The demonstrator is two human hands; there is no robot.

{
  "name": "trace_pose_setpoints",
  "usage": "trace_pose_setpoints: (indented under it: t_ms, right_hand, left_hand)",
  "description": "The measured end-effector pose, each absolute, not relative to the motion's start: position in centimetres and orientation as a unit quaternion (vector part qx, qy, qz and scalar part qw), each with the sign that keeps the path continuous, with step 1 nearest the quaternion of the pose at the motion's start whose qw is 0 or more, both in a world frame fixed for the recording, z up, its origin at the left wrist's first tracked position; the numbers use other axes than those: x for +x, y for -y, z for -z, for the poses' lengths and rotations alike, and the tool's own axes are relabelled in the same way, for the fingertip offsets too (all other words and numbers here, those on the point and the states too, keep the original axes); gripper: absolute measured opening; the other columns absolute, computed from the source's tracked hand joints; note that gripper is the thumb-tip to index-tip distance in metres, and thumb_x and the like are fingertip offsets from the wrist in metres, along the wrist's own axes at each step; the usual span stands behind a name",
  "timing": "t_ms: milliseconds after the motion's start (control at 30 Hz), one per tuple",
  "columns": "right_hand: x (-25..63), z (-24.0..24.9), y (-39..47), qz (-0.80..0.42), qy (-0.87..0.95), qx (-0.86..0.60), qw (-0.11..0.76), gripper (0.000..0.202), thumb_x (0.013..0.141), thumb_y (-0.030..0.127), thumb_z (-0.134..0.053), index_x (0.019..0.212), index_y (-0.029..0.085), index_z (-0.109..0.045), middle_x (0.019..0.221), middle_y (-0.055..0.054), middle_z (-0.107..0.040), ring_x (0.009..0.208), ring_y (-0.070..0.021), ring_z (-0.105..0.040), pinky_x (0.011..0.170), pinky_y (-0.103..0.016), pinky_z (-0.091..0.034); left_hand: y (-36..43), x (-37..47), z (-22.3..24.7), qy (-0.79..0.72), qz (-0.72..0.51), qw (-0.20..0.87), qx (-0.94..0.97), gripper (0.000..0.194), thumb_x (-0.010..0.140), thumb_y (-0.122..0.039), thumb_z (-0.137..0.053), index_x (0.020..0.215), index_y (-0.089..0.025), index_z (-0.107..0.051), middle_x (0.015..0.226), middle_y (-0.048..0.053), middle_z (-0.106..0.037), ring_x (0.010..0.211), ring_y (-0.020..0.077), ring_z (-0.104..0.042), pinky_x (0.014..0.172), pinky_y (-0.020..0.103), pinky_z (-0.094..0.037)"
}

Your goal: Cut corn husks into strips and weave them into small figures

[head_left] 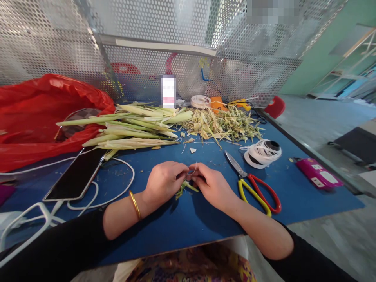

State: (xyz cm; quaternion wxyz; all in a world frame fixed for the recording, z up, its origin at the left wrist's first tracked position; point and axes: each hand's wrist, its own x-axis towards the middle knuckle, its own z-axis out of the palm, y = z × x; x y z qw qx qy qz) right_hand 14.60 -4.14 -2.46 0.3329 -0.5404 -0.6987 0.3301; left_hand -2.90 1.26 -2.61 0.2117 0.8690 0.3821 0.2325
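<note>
My left hand (164,178), with a gold bangle on the wrist, is closed over a small green sprig (181,190) low above the table's front part. The leafy end hangs below my fingers, and its pale stem points right. Opposite it, my right hand (214,187) pinches a thin pale thread (193,169) that curves between the fingertips of both hands. Part of the sprig and the thread is hidden by my fingers. Scissors (245,176) with one red and one yellow handle lie to the right, blades apart. Beyond them stands a spool of white string (262,153).
Long pale-green stalks (141,125) and a heap of leafy trimmings (226,123) lie along the back. A red plastic bag (58,90), a phone (78,174) and a white cable (133,176) are left. A purple packet (319,173) rests near the right edge of the blue table (152,239).
</note>
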Motion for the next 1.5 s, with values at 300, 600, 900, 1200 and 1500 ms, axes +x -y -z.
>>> trace_pose_setpoints:
  t_ms: [300, 600, 900, 1200, 1500]
  right_hand:
    - [14.6, 2.4, 3.5, -0.368, 0.640, -0.553, 0.386, 0.030, 0.072, 0.001, -0.048, 0.088, 0.020, -0.066, 0.084, 0.000, -0.060, 0.061, -0.0094, -0.060, 0.063, -0.024, -0.049]
    - [14.7, 2.1, 3.3, -0.373, 0.596, -0.594, 0.391, 0.016, 0.070, 0.006, -0.055, 0.071, 0.018, -0.065, 0.074, 0.002, -0.057, 0.061, -0.0100, -0.058, 0.063, -0.024, -0.046]
    - [15.4, 1.0, 3.3, -0.416, 0.595, -0.604, 0.328, 0.011, 0.081, 0.012, -0.050, 0.074, 0.019, -0.055, 0.062, 0.003, -0.058, 0.062, -0.0129, -0.057, 0.063, -0.025, -0.041]
    - [17.1, 0.4, 3.8, -0.415, 0.668, -0.573, 0.229, 0.017, 0.074, 0.003, -0.049, 0.069, 0.019, -0.052, 0.075, 0.003, -0.052, 0.059, -0.0091, -0.054, 0.062, -0.025, -0.040]
    - [16.4, -0.1, 4.1, -0.404, 0.632, -0.557, 0.357, 0.009, 0.081, 0.015, -0.052, 0.073, 0.019, -0.055, 0.089, -0.002, -0.063, 0.073, -0.0129, -0.057, 0.067, -0.027, -0.043]
  left_hand:
    - [-1.1, -2.7, 1.8, -0.333, -0.280, 0.209, 0.876, 0.021, 0.088, -0.023, -0.049, 0.081, -0.022, -0.069, 0.087, 0.005, -0.070, 0.083, 0.0173, -0.061, 0.076, 0.027, -0.042]
    - [-1.4, -2.7, 2.2, -0.310, -0.336, 0.222, 0.861, 0.012, 0.081, -0.015, -0.058, 0.080, -0.020, -0.068, 0.081, 0.002, -0.069, 0.077, 0.0144, -0.061, 0.072, 0.024, -0.044]
    - [-1.7, -2.8, 2.0, -0.368, -0.307, 0.302, 0.824, 0.010, 0.081, -0.021, -0.060, 0.075, -0.020, -0.068, 0.076, -0.001, -0.069, 0.072, 0.0116, -0.061, 0.069, 0.022, -0.043]
    - [-2.3, -3.0, 1.7, -0.475, -0.206, 0.201, 0.832, 0.013, 0.083, -0.022, -0.052, 0.071, -0.019, -0.057, 0.075, -0.001, -0.064, 0.070, 0.0147, -0.056, 0.064, 0.027, -0.036]
    - [-2.1, -2.8, 1.7, -0.440, -0.173, 0.114, 0.874, 0.015, 0.086, -0.021, -0.048, 0.073, -0.019, -0.056, 0.075, 0.002, -0.063, 0.073, 0.0179, -0.055, 0.066, 0.030, -0.035]
